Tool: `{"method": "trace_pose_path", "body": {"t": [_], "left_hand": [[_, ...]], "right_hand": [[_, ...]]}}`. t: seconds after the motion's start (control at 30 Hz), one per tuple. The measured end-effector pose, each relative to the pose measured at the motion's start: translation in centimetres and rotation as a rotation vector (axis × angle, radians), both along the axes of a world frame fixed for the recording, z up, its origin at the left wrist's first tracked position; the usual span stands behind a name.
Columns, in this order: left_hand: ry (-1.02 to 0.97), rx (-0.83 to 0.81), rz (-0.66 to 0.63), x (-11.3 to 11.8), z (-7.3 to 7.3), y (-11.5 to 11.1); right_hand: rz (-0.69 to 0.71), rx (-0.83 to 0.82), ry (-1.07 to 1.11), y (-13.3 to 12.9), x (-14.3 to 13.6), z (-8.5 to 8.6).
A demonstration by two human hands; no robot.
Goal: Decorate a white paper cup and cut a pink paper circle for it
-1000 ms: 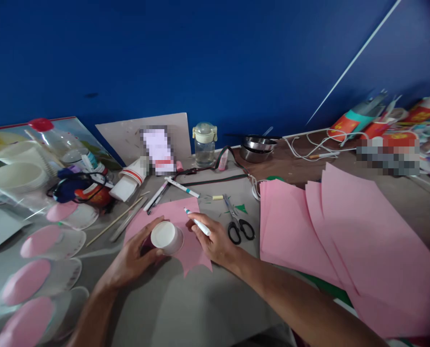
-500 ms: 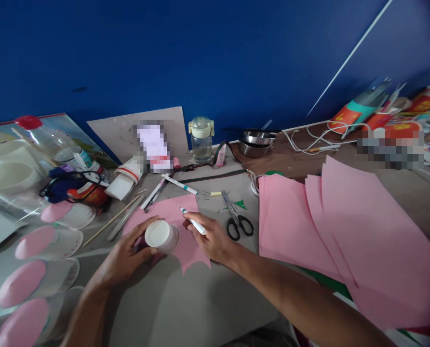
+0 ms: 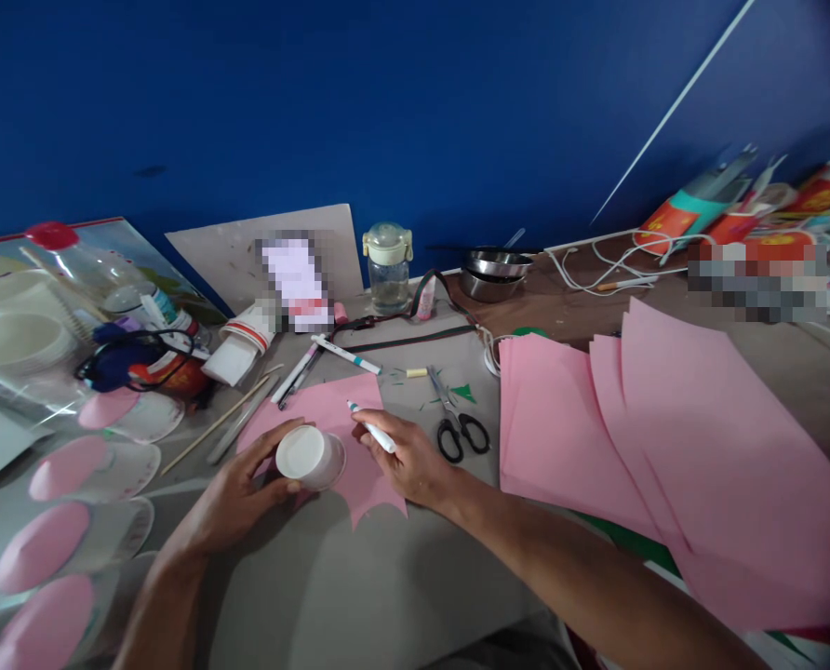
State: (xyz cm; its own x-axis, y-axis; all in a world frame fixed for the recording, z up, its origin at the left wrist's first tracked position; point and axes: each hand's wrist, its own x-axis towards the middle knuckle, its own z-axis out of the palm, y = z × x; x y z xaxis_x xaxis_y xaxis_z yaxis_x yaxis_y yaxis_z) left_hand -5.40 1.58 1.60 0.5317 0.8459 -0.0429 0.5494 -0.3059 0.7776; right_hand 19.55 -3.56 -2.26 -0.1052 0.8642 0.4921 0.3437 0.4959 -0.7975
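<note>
Between thumb and fingers, my left hand (image 3: 247, 489) grips a white paper cup (image 3: 309, 456) turned upside down, its wide rim towards the pink paper. That pink sheet (image 3: 331, 395) lies on the grey table, with scalloped cut-outs along its near edge. My right hand (image 3: 405, 461) is closed round a white marker (image 3: 374, 432), held just right of the cup with its tip end pointing up and left. Black-handled scissors (image 3: 461, 428) lie to the right of this hand, beside green paper scraps (image 3: 462, 393).
Stacked pink sheets (image 3: 561, 419) cover the right side. At left stand several cups with pink tops (image 3: 42, 549) and a red-capped bottle (image 3: 114, 279). A glass jar (image 3: 388, 270), metal bowls (image 3: 495, 274) and a phone (image 3: 295, 279) line the blue wall. More markers (image 3: 349, 355) lie behind the sheet.
The cup and my left hand have shifted very slightly to the left. My right hand keeps the marker in nearly the same place.
</note>
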Motion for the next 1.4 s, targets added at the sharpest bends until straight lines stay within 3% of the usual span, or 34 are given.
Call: {"method": "trace_pose_path", "body": {"t": [0.33, 0.7, 1.4], "left_hand": [[-0.018, -0.027, -0.013, 0.0, 0.0, 0.0], [-0.007, -0.004, -0.030, -0.1, 0.1, 0.0], [-0.031, -0.011, -0.003, 0.0, -0.4, -0.1]], "right_hand": [[0.005, -0.030, -0.004, -0.1, 0.0, 0.3], [0.050, -0.120, 0.220, -0.8, 0.1, 1.6], [-0.019, -0.139, 0.098, -0.5, -0.2, 1.1]]}}
